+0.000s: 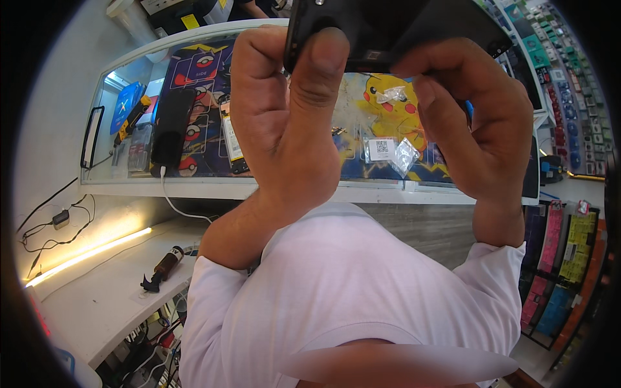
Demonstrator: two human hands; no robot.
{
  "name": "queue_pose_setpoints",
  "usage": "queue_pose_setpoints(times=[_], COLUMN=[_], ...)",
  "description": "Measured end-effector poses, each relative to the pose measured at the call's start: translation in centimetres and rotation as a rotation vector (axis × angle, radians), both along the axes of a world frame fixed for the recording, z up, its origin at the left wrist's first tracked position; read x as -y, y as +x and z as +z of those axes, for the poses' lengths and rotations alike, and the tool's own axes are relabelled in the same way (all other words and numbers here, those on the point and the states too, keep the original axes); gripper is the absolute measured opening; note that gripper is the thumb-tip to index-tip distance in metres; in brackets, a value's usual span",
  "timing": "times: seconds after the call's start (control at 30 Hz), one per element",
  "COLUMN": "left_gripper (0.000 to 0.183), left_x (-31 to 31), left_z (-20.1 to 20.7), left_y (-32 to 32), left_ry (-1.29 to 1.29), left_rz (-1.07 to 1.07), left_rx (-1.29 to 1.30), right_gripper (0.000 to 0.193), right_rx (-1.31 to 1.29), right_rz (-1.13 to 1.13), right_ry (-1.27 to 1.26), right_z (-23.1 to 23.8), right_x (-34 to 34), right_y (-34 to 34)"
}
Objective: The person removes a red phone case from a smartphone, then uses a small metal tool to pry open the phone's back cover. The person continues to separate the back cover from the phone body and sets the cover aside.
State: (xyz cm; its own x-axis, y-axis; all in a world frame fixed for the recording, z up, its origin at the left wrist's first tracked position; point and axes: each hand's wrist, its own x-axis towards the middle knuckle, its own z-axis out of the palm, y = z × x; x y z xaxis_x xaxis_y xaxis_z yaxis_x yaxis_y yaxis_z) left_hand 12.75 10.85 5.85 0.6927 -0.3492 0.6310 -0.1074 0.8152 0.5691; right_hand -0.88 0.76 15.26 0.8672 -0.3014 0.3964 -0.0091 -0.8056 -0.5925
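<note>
A black smartphone (401, 32) is held up close at the top of the head view, its upper part cut off by the frame. My left hand (291, 110) grips its left end, with the thumb pressed on the dark face. At the near edge, my right hand (479, 116) is curled, its index finger against the phone and its thumb just below. Whether a small item sits between those two fingertips cannot be made out. Below the hands lies a mat (352, 161) with cartoon pictures, bearing small clear plastic bags (404, 155) and a few tiny metal parts (338, 130).
On the glass-topped counter, another dark phone (173, 129) is plugged into a white cable (169, 187). An opened phone (233, 136) lies beside it. A lower white shelf (97, 304) at left holds a brown bottle (169, 260). Racks of packaged goods (569, 252) stand at right.
</note>
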Motion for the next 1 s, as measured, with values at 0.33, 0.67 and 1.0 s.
queue_pose_setpoints(times=[0.33,0.67,1.0], left_gripper=[0.013,0.026,0.029], left_x=[-0.4,-1.0,-0.7], left_z=[-0.4,-0.2,1.1], left_y=[-0.4,2.3,2.2], left_ry=[0.013,-0.018,0.053], left_rz=[-0.005,-0.158,-0.212], left_rx=[0.031,-0.067,-0.031], right_gripper=[0.018,0.032,0.034], right_rx=[-0.035,0.343,0.491], right_rz=[0.033,-0.182,-0.178], right_ry=[-0.246,0.416,0.467], right_z=[0.3,-2.5,-4.1], right_x=[-0.6,2.2,2.6], right_y=[-0.1,-1.8,-1.4])
